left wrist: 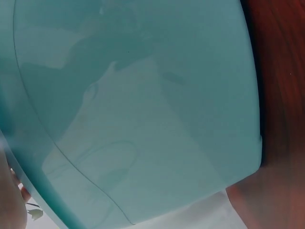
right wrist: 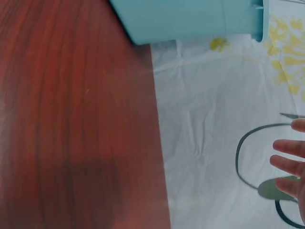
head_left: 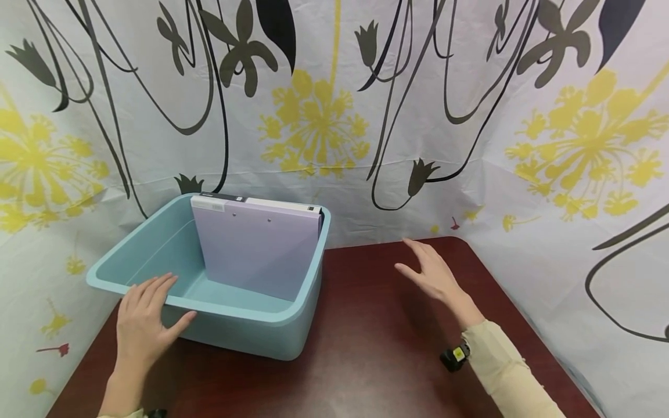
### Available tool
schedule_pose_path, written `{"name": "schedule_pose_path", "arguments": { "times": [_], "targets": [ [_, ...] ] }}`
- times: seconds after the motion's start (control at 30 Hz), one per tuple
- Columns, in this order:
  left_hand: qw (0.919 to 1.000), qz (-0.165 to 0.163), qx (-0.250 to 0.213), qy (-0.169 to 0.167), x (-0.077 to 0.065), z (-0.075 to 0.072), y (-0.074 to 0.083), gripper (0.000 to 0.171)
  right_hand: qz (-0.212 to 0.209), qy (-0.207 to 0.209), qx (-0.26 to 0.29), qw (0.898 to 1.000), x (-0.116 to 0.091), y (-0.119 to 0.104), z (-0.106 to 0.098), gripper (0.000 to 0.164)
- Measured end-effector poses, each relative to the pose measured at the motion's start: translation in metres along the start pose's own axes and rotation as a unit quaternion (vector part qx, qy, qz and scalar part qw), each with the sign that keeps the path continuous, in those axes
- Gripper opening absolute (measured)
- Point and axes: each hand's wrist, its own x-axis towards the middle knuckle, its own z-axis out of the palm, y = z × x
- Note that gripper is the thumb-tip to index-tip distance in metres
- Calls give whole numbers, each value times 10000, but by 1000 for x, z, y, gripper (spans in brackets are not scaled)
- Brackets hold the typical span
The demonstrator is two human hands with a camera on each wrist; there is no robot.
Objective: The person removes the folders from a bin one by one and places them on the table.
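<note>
A light blue plastic tub (head_left: 245,334) stands on the left part of the table. Inside it, upright against the far right side, is a lavender binder-like folder (head_left: 256,244) with a white top edge and two small rivets; something dark shows behind it. My left hand (head_left: 143,319) rests at the tub's near left rim, fingers extended over it, thumb apart outside. The tub's outer wall (left wrist: 143,119) fills most of the left wrist view. Right of the tub, my right hand (head_left: 431,273) hovers above the table, fingers spread, holding nothing.
The dark red wooden table (head_left: 376,325) has a rounded far right corner. A white cloth (head_left: 366,191) printed with yellow and grey flowers hangs behind and at both sides. A black band with a small yellow-faced device (head_left: 457,355) is on the right wrist.
</note>
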Motion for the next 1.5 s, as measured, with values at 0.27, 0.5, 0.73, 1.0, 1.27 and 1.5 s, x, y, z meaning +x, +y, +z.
{"name": "schedule_pose_path", "arguments": {
  "times": [0.27, 0.5, 0.73, 1.0, 1.27, 1.5],
  "targets": [
    [10000, -44, -77, -9, 0, 2, 2, 86, -204, 85, -22, 9998, 19, -25, -1, 68],
    [9999, -94, -108, -28, -1, 1, 3, 86, -533, 102, 50, 9985, 40, -50, -2, 68],
    [9998, -101, -136, 36, -2, 1, 3, 86, -785, 217, 172, 9965, 56, -68, 0, 66],
    [9998, -81, -151, 99, -2, 2, 2, 84, -930, 156, 369, 9949, 70, -85, 2, 67],
    [9997, -60, -186, 171, -1, 2, 2, 84, -1041, 85, 545, 9930, 85, -100, 8, 65],
    [9996, -89, -208, 177, -1, 3, 2, 85, -1208, 14, 727, 9900, 97, -110, 13, 62]
  ]
}}
